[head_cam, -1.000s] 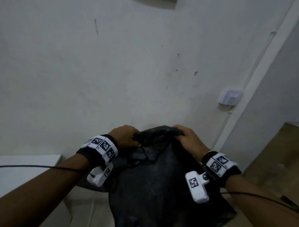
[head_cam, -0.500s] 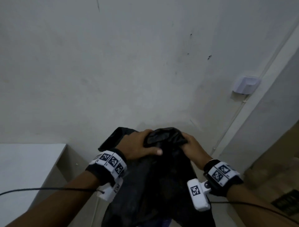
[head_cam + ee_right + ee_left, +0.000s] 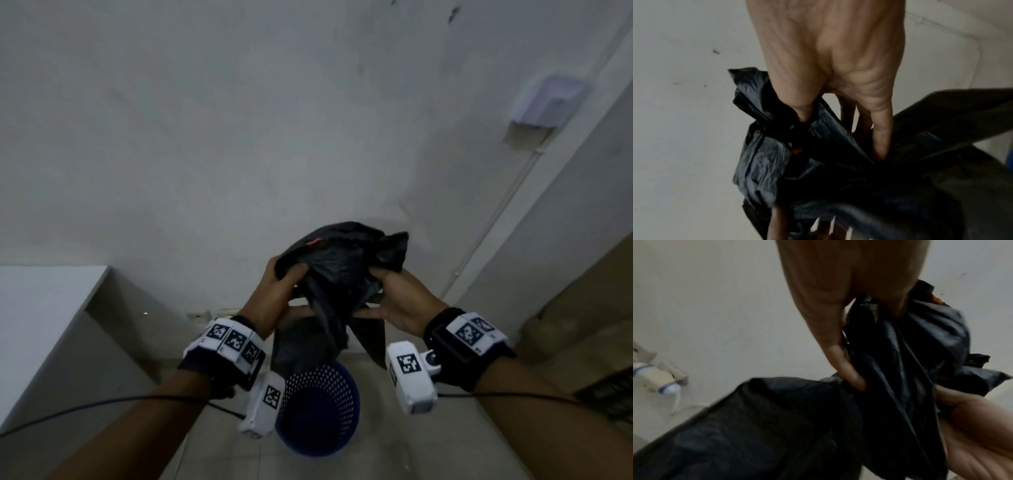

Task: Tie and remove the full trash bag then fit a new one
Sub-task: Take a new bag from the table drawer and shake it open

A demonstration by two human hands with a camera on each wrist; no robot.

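A black trash bag [image 3: 337,270] is bunched up in the air between both hands, above a blue perforated bin [image 3: 320,394] on the floor. My left hand [image 3: 279,291] grips the bag's left side, thumb pressed into the plastic [image 3: 900,369]. My right hand [image 3: 394,294] holds its right side, thumb and fingers curled into the folds [image 3: 818,154]. Loose black plastic hangs from the bunch down to the bin's rim. A small orange mark shows near the top of the bag. The inside of the bin is partly hidden by the hanging plastic.
A white wall fills the background, with a white wall box [image 3: 548,99] and conduit at the upper right. A white counter [image 3: 41,315] stands at the left. A brown door or panel [image 3: 582,308] is at the right. Tiled floor surrounds the bin.
The bag has been gathered into a smaller bunch and raised. The view has tipped down, so the blue bin now shows below the hands.
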